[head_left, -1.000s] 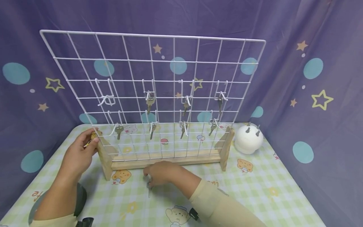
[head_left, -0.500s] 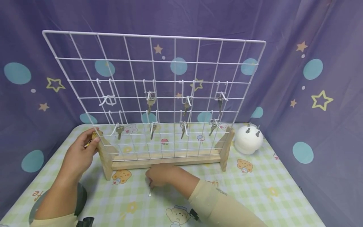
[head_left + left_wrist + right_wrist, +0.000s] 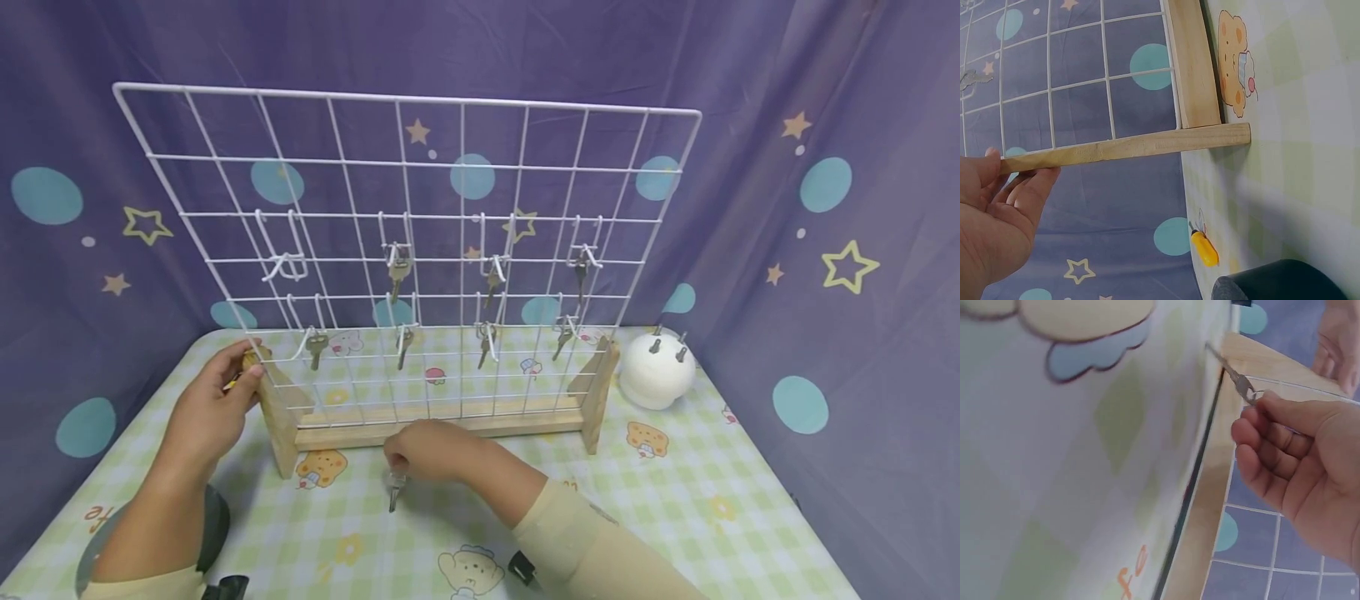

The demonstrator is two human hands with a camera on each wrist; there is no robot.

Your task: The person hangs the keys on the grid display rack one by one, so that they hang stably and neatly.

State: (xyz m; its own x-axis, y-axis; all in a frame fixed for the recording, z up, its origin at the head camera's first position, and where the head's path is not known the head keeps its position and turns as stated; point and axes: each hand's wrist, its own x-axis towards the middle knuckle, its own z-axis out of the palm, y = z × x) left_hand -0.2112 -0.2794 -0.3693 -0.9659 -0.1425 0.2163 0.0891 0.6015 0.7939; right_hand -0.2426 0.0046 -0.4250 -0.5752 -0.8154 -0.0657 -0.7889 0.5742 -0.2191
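Observation:
My left hand (image 3: pixel 212 407) grips the top of the left wooden side post (image 3: pixel 1129 149) of a stand with a white wire grid (image 3: pixel 462 164). Low in front of the stand's base, my right hand (image 3: pixel 431 452) pinches a small metal key (image 3: pixel 394 490) by its ring (image 3: pixel 1254 394); the key's tip points down. Hooks in two rows carry keys, such as the key (image 3: pixel 399 275) in the upper row and the key (image 3: pixel 317 350) at lower left. The upper-left hook (image 3: pixel 285 265) bears no key.
A white rounded object (image 3: pixel 656 375) with several metal pegs on top stands right of the stand. Behind my left forearm lies a dark round object (image 3: pixel 1282 284). A yellow-handled item (image 3: pixel 1205 249) is near the left post. Purple curtain (image 3: pixel 862 333) surrounds the checked tablecloth (image 3: pixel 712 542).
My right hand has risen slightly, and the key now hangs more plainly below its fingers. My left hand keeps its grip on the post.

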